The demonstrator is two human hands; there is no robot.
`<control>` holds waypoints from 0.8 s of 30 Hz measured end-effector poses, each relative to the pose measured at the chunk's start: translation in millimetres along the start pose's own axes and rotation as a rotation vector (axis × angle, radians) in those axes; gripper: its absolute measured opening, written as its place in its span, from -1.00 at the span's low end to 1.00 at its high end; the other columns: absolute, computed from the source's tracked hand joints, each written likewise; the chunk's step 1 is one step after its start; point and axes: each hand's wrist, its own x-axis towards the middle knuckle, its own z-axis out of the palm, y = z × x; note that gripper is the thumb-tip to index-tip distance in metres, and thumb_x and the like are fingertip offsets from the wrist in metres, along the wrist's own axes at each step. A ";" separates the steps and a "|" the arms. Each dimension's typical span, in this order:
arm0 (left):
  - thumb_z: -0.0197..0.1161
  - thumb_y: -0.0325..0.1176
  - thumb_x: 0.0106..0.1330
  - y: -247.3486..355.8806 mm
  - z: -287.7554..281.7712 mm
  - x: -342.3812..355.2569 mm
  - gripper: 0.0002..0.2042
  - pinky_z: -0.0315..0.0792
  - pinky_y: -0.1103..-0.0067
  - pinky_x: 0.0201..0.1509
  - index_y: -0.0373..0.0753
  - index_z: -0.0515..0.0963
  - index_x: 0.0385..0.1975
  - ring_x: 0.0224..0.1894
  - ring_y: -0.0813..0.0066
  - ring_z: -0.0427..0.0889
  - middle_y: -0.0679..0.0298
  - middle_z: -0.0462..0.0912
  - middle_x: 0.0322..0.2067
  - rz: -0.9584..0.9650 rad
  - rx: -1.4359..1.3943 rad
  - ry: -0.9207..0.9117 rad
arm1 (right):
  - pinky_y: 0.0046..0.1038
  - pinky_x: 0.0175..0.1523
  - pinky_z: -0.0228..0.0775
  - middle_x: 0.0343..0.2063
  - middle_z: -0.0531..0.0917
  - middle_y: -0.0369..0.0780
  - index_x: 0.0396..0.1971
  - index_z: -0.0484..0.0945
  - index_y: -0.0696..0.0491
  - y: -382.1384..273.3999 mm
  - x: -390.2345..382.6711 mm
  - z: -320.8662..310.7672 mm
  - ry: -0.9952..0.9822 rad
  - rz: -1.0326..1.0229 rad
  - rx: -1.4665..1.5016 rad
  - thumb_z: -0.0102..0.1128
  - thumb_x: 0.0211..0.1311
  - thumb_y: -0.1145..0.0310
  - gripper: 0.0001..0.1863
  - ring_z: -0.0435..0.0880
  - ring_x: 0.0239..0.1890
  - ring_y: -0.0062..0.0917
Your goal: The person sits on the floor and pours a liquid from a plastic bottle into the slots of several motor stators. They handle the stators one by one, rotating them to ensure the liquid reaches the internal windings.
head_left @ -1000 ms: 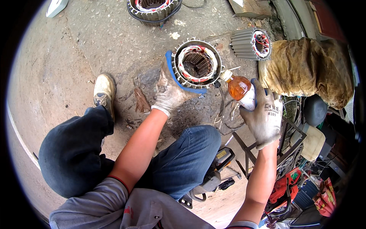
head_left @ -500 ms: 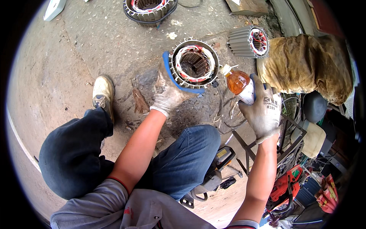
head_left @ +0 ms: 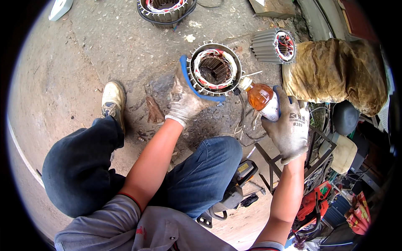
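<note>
From where I stand, the grey concrete floor (head_left: 63, 92) runs wide on the left, past a pale lace-up shoe (head_left: 114, 96), giving the most elbow room. The left hand (head_left: 187, 94), in a grubby white knit glove edged blue, keeps its fingers wrapped round the left and near sides of a round grey metal motor housing with a red-and-white winding ring (head_left: 222, 67), open end up. Just right of it, the clear bottle of amber liquid (head_left: 260, 97) has slid slightly toward the person; its pale cap still points at the rim, touching or not I can't tell. I'd call that a small re-aiming; no liquid visibly leaves it. Farther out sits a smaller ribbed grey housing (head_left: 268, 47). The right hand (head_left: 289, 121), gloved alike, grips the bottle's base, with a brown cloth-covered bulk (head_left: 335, 71) crowding its outer side.
</note>
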 end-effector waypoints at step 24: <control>0.72 0.37 -0.39 -1.8 9.6 -10.1 0.59 0.10 0.01 0.59 -0.30 -0.22 0.57 0.48 -0.19 0.16 -0.09 0.21 0.40 0.025 -0.167 0.056 | -0.06 0.28 0.42 0.08 0.67 -0.06 0.34 0.50 -0.05 -34.8 2.7 -3.5 -0.003 -0.216 -0.050 0.53 -0.08 0.29 -0.16 0.60 0.16 -0.05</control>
